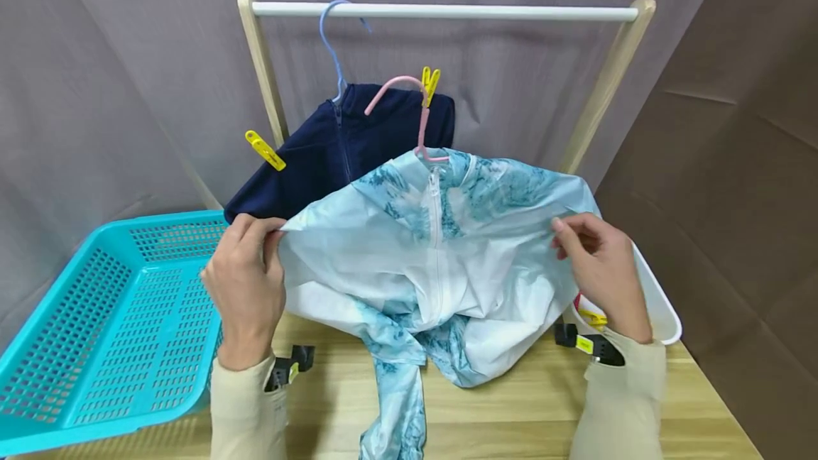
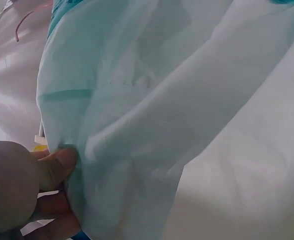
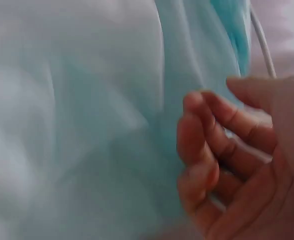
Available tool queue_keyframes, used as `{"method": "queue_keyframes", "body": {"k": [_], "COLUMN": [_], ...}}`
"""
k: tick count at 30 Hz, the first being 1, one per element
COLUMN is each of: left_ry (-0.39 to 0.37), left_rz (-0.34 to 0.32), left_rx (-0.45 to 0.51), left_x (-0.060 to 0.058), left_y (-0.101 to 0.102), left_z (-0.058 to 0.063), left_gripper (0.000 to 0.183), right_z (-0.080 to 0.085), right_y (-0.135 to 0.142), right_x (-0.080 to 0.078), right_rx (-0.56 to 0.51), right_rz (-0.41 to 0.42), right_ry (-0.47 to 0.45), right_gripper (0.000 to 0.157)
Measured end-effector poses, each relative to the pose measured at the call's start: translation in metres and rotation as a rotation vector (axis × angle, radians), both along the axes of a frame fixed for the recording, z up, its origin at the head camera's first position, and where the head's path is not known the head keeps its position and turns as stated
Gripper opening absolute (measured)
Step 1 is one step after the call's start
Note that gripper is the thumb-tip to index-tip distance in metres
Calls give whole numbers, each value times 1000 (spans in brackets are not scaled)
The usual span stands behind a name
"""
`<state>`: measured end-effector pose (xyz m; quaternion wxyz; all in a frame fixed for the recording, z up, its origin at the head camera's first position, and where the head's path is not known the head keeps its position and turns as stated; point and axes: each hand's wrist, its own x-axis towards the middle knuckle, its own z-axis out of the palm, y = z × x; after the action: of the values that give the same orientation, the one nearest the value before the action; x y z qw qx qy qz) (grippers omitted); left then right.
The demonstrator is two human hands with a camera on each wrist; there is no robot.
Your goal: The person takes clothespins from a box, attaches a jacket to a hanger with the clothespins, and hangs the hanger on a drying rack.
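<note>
In front of the rail: a pale blue and white jacket (image 1: 409,261) is spread between the person's two hands, above the wooden tabletop (image 1: 511,417).
Left hand (image 1: 246,275): thumb and finger pinch the jacket's edge at one shoulder.
Right hand (image 1: 601,261): fingers loosely bent, thumb apart from them, gripping nothing; it is close to the cloth near the other shoulder, and whether it touches is hard to tell.
Jacket front: white zip (image 1: 436,211) down the middle; one sleeve (image 1: 399,396) hangs toward the near side.
Pink hanger (image 1: 423,126): comes up out of the jacket's collar, its hook free of the rail (image 1: 447,13).
Navy garment (image 1: 383,130): behind the jacket, on a blue hanger (image 1: 330,48) hooked over the rail.
Yellow pegs (image 1: 265,150): one on the navy garment's shoulder, another just beside the pink hook.
Turquoise basket (image 1: 137,332): left of the left hand.
White container (image 1: 658,297): partly behind the right hand, something yellow inside.
</note>
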<state>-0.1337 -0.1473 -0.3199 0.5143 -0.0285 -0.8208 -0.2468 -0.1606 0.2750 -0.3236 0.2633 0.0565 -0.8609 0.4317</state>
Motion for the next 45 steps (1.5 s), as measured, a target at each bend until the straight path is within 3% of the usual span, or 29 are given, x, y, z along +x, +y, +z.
{"method": "queue_keyframes", "body": {"k": [3, 5, 8, 12, 18, 26, 34, 40, 45], "left_ry": [-4, -2, 1, -4, -9, -20, -9, -3, -26], "left_rz": [2, -1, -2, 1, 8, 6, -5, -13, -10], "left_rx": [-1, 0, -1, -1, -7, -23, -3, 14, -10], "left_x": [0, 0, 0, 0, 1, 1, -2, -2, -3], "left_y": [1, 1, 1, 1, 1, 0, -1, 0, -2], "left_z": [1, 1, 1, 1, 1, 1, 2, 3, 4], "left_gripper": [18, 19, 20, 19, 18, 19, 14, 13, 16], "right_z": [-6, -14, -32, -58, -73, -80, -84, -86, -75], "right_y": [36, 58, 86, 106, 108, 102, 103, 110, 111], "right_x": [7, 8, 6, -3, -12, -19, -24, -25, -24], "right_rx": [54, 127, 286, 436, 404, 441, 485, 411, 314], "right_rz": [-165, -205, -148, -28, -9, 25, 43, -14, -96], "right_ry": [-171, -331, -545, -702, -912, -848, -785, -745, -667], "right_gripper": [41, 52, 56, 49, 47, 26, 20, 15, 25]}}
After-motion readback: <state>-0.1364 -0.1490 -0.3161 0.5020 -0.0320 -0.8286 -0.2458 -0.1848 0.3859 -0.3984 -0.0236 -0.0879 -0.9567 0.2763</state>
